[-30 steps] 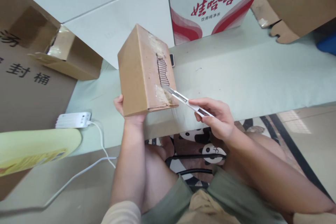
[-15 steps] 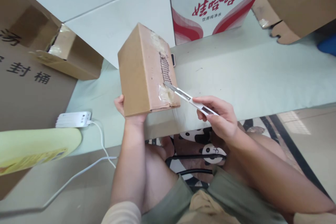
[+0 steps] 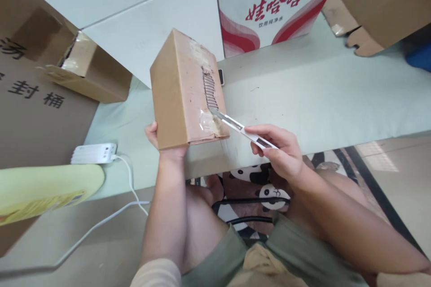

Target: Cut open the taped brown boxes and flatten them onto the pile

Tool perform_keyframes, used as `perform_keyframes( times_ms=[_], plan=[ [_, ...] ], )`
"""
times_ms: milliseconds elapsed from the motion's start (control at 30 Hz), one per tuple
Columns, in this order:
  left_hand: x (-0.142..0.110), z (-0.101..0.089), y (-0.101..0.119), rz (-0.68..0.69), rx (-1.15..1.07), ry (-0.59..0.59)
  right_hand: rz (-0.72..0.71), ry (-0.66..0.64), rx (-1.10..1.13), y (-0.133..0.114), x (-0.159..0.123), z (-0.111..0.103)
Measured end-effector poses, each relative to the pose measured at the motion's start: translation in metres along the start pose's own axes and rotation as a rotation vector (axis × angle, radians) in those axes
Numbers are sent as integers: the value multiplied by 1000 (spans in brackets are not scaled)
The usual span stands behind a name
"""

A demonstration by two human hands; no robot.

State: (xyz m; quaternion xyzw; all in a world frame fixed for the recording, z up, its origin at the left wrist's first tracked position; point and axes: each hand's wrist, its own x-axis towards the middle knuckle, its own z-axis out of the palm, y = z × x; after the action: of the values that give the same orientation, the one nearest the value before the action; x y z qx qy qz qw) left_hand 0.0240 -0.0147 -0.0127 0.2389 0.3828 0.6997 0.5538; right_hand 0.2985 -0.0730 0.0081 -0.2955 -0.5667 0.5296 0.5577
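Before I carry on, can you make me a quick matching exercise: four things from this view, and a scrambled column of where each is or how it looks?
Things:
1. cardboard box
2. utility knife
3. small white device
4. water carton

Place, colour or state:
A. on the table, joined to a white cable
B. white with red lettering and curved red bands
C. in the right hand, blade out
D. in the left hand, a ridged torn strip showing

Right pairs: 1-D, 2-C, 3-A, 4-B
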Motion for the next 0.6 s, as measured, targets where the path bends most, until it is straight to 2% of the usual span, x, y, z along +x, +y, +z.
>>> perform_keyframes(
  times_ms=[200,400,600],
  plan=[
    [3,-9,-3,7,-49,5,-2,-36,24,3,-1,0],
    [3,-6,-2,21,-81,-16,9,-40,69,2,0,-2],
    [5,-9,-4,9,-66,31,56,-38,67,2,0,1]
  ],
)
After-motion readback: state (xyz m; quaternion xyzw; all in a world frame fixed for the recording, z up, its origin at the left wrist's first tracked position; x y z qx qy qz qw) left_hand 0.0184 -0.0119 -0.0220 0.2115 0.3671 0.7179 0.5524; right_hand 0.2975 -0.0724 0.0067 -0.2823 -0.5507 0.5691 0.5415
